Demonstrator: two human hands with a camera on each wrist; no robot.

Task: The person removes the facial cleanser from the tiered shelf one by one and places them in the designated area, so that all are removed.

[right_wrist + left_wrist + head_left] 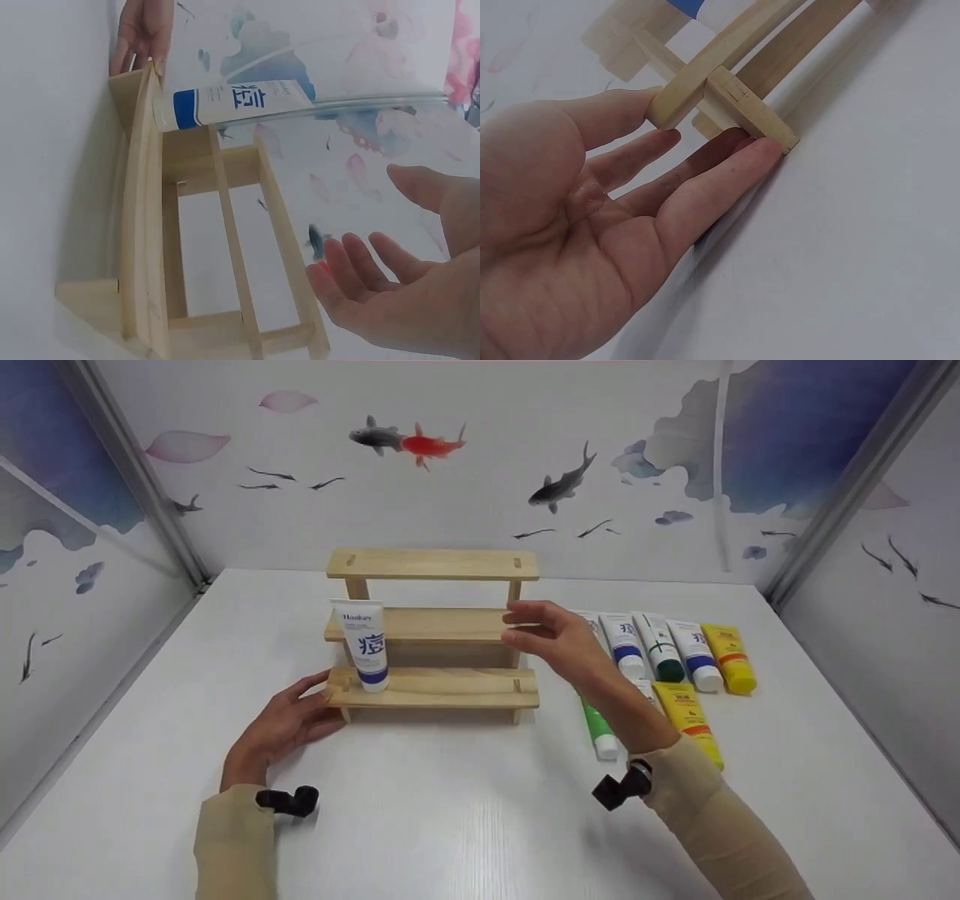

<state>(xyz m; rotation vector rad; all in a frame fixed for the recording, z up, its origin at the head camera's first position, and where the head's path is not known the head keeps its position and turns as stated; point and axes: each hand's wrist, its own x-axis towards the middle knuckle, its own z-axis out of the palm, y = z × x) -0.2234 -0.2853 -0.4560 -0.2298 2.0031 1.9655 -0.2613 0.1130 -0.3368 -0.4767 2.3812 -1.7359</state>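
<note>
A three-step wooden rack stands on the white table. A white squeeze tube with a blue band stands cap down at the left end of its lowest step. My left hand holds that step's left end. Up close in the left wrist view, the thumb and fingers touch the shelf end and its leg. Beside the right end of the middle step hovers my right hand, fingers relaxed and apart, nothing in them. The right wrist view shows its spread fingers away from the tube.
Several tubes lie in two rows on the table to the right. Among them are a yellow tube, a green-capped white tube and a green tube. My right forearm covers part of the front row. A printed wall closes off the back.
</note>
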